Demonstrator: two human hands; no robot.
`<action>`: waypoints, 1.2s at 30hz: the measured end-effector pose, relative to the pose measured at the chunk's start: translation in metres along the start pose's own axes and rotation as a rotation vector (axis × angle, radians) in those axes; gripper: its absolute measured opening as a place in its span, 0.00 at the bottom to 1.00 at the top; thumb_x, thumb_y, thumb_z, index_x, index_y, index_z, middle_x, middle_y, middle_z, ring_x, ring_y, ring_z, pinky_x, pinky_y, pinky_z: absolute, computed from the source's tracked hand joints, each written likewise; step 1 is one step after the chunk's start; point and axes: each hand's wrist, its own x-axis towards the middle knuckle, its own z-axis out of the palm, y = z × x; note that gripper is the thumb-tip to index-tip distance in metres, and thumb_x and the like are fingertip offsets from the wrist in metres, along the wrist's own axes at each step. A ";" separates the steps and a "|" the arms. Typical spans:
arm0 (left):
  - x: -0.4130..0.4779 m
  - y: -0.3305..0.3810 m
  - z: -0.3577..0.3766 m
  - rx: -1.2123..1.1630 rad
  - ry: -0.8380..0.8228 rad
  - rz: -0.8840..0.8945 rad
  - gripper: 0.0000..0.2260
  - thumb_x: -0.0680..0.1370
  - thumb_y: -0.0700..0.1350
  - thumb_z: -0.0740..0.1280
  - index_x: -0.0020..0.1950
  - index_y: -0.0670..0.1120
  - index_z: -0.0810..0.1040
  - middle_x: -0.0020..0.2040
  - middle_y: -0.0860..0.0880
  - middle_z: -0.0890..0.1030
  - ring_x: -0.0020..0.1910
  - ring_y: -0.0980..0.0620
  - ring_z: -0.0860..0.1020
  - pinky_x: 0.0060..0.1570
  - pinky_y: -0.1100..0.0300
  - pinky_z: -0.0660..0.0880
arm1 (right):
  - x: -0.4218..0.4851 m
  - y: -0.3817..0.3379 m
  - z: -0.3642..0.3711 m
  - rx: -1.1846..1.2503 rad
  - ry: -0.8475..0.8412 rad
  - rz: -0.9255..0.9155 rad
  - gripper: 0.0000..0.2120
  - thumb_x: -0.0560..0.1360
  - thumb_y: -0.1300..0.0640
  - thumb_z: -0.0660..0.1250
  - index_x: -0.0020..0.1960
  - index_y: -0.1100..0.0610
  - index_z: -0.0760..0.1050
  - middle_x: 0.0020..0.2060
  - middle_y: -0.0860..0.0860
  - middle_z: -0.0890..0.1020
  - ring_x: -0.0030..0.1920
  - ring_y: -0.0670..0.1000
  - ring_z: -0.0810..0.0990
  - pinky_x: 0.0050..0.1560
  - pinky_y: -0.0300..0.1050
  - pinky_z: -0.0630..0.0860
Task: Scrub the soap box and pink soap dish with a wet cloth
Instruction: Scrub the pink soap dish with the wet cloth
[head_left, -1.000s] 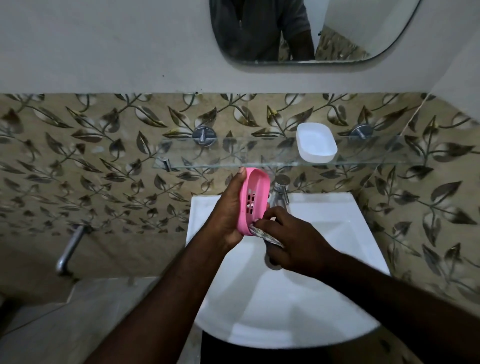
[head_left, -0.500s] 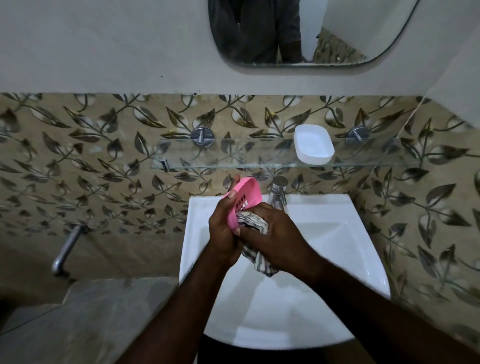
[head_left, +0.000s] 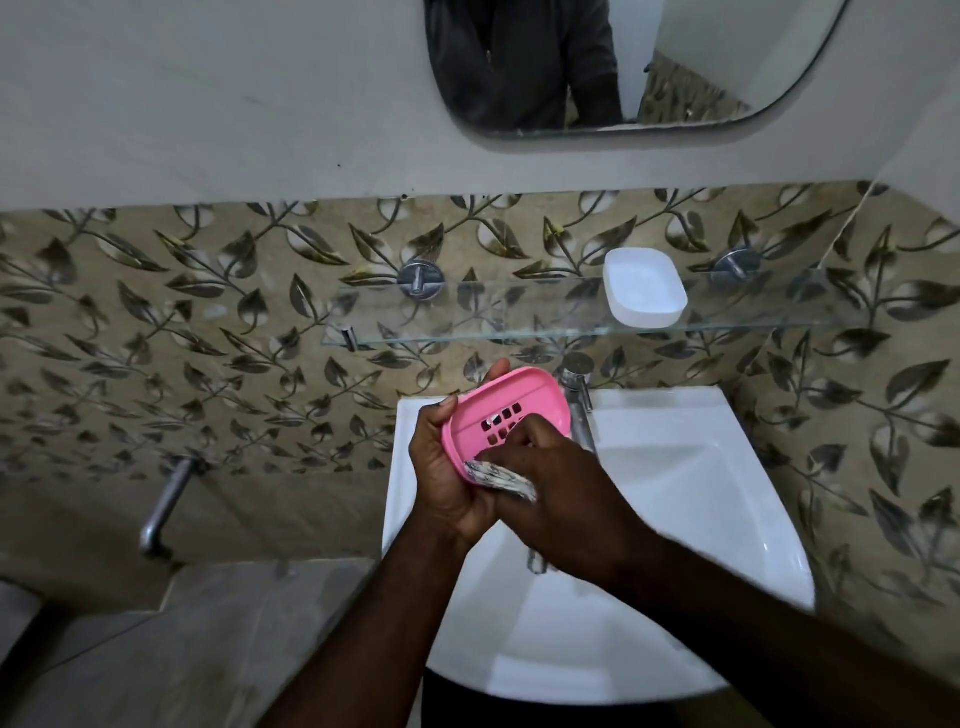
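chrome pipe fitting (head_left: 165, 506) projects from the leaf-patterned tile (head_left: 156, 322) at lower left of the frame, above a grey ledge (head_left: 208, 634). moving right, a glass shelf (head_left: 467, 317) runs across mid-frame on two round metal mounts.

left hand (head_left: 447, 467), centre frame, grips the pink soap dish (head_left: 506, 415) by its left edge and underside, fingers curled behind it and thumb on the near rim. dish is tilted with its slotted inside face toward the camera, held over the rear left part of the white sink (head_left: 727, 493), just in front of the tap (head_left: 579, 395).

right hand (head_left: 561, 499) is closed around a bunched patterned cloth (head_left: 498, 475), pressing it against the lower edge of the dish; fingertips lie across the drain slots. part of the cloth hangs below the hand.

white soap box (head_left: 644, 288) sits on the glass shelf, upper right of centre, well apart from both hands. mirror (head_left: 727, 62) at top of frame reflects the person's dark sleeve and torso.
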 end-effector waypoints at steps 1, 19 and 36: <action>-0.001 0.001 -0.001 0.003 -0.009 -0.003 0.33 0.67 0.55 0.66 0.71 0.45 0.73 0.64 0.38 0.76 0.60 0.39 0.73 0.71 0.40 0.61 | -0.001 0.001 -0.002 -0.043 -0.026 -0.013 0.17 0.71 0.46 0.62 0.58 0.42 0.78 0.46 0.46 0.74 0.43 0.49 0.79 0.41 0.46 0.77; 0.000 0.002 0.007 0.021 0.065 0.022 0.34 0.61 0.51 0.70 0.67 0.43 0.76 0.60 0.38 0.78 0.53 0.42 0.78 0.56 0.51 0.75 | -0.001 0.009 -0.018 -0.102 -0.077 0.053 0.16 0.71 0.57 0.66 0.55 0.42 0.80 0.47 0.46 0.70 0.38 0.47 0.78 0.40 0.45 0.77; 0.001 -0.001 0.007 -0.036 0.008 -0.015 0.33 0.62 0.51 0.67 0.68 0.44 0.75 0.64 0.39 0.75 0.61 0.40 0.73 0.66 0.45 0.66 | -0.009 0.044 -0.015 -0.176 0.102 0.136 0.19 0.71 0.56 0.67 0.59 0.40 0.78 0.45 0.47 0.70 0.39 0.51 0.79 0.39 0.43 0.75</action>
